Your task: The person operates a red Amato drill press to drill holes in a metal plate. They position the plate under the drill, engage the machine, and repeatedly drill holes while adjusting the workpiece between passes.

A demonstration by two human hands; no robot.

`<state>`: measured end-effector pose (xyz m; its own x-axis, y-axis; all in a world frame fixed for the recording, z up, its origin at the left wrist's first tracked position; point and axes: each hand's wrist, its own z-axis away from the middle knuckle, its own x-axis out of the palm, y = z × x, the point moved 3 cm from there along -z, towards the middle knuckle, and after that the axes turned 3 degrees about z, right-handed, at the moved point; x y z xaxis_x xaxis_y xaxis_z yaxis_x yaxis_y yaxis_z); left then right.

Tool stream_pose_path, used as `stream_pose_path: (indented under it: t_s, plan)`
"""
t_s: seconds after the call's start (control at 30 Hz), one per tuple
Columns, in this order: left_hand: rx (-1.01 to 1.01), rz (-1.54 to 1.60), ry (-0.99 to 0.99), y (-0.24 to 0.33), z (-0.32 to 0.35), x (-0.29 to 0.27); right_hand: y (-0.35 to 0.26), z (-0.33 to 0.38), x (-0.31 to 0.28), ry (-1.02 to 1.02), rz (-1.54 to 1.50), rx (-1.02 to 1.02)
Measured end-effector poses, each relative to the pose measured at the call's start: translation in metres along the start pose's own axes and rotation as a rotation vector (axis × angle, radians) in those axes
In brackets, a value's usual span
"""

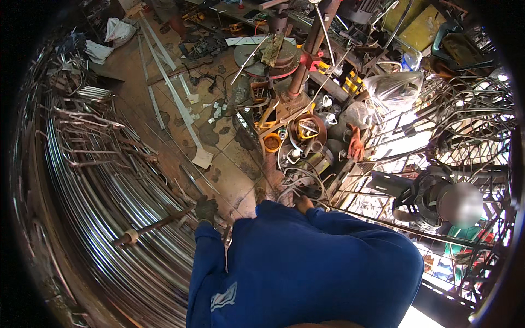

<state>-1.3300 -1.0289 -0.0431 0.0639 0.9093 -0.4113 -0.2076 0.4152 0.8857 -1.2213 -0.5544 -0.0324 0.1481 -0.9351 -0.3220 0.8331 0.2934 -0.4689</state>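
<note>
My left hand (206, 209), in a dark glove, is closed at the inner end of a brown metal bar (164, 222). The bar juts out over the rack and carries a pale collar (131, 236). My right hand (304, 204) is bare and mostly hidden by the blue sleeve (339, 223). It is low, beside a metal machine part (306, 183) with a cable looped around it. Its fingers are too small and covered to read.
Long shiny metal rods (115, 202) fill the left rack. Ahead stand a post (306, 65), a round disc table (268, 57) and an orange cup (272, 142). Pale strips (175, 87) lie on the tiled floor. An orange glove (356, 145) hangs at right, near a fan (437, 199).
</note>
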Motion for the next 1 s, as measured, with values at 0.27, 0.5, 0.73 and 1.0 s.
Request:
stream_pose_path:
  t_s: [0.27,0.5,0.73,1.0]
  plan:
    - [-0.188,0.078,-0.059,0.151,-0.097,-0.040,-0.268,0.013,-0.032,0.376,0.225,-0.596]
    - [0.674,0.033,-0.287,0.360,-0.343,0.049,-0.512,0.063,-0.057,0.679,0.212,-0.816]
    - [0.345,0.104,-0.881,0.447,-0.386,0.011,-0.607,0.035,-0.048,0.715,0.010,-0.398]
    - [0.646,0.180,-0.911,0.445,-0.429,-0.014,-0.701,0.050,-0.031,0.711,-0.423,-0.729]
